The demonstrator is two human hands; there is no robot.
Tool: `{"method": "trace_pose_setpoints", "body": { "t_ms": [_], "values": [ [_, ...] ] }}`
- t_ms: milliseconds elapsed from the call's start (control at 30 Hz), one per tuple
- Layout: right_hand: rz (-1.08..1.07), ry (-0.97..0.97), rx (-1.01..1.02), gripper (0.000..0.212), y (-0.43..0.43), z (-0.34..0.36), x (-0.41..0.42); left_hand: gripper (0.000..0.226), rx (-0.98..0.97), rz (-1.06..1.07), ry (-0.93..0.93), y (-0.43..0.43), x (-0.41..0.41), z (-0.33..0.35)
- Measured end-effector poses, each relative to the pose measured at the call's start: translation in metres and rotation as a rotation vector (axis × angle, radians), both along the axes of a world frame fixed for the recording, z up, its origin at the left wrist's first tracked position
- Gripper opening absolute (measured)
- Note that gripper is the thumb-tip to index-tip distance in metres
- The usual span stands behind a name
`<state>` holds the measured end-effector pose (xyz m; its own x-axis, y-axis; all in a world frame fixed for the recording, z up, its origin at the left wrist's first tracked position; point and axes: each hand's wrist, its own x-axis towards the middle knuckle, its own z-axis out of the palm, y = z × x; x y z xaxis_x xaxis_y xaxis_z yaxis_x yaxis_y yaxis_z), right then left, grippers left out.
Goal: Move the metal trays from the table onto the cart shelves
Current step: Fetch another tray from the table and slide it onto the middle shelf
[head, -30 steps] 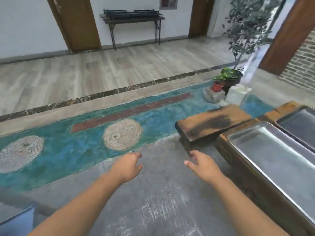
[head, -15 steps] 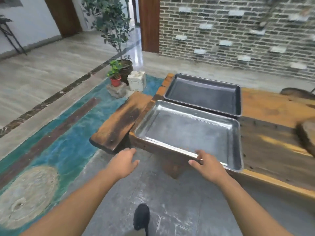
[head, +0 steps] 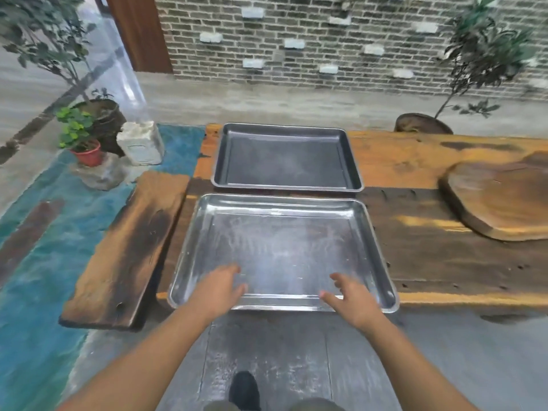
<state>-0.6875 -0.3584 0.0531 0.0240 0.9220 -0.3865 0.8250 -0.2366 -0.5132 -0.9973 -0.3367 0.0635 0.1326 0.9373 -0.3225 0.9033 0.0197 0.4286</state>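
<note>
Brick wall (head: 296,40) backs our wooden table (head: 415,247); two trays lie touching, near tray (head: 281,241) under our empty, spread left hand (head: 221,290) and right hand (head: 353,301); far tray (head: 284,158) beyond, unobstructed.

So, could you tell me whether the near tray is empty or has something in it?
Empty: the near tray shows only bare, scuffed metal across its floor, apart from where both hands hover over its front edge.

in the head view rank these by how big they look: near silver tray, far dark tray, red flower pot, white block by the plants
1. near silver tray, though closeness to the camera inflates it; the real trays may match.
2. far dark tray.
3. white block.
4. red flower pot, clearly smallest.
</note>
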Motion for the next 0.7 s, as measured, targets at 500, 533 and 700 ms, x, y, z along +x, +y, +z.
{"method": "trace_pose_setpoints", "body": {
  "t_ms": [500, 533, 700],
  "values": [
    [-0.038, -0.034, -0.105, 0.065, 0.096, -0.046, 0.049, 0.060, -0.143, 0.076, -0.047, 0.096, 0.004, -0.041],
    [-0.028, -0.034, -0.115, 0.065, 0.101, -0.050, 0.052, 0.058, -0.158, 0.095, -0.047, 0.098, 0.007, -0.045],
    [0.032, -0.037, -0.166, 0.065, 0.118, -0.065, 0.062, 0.039, -0.176, 0.134, -0.031, 0.105, 0.024, -0.058]
  ]
}}
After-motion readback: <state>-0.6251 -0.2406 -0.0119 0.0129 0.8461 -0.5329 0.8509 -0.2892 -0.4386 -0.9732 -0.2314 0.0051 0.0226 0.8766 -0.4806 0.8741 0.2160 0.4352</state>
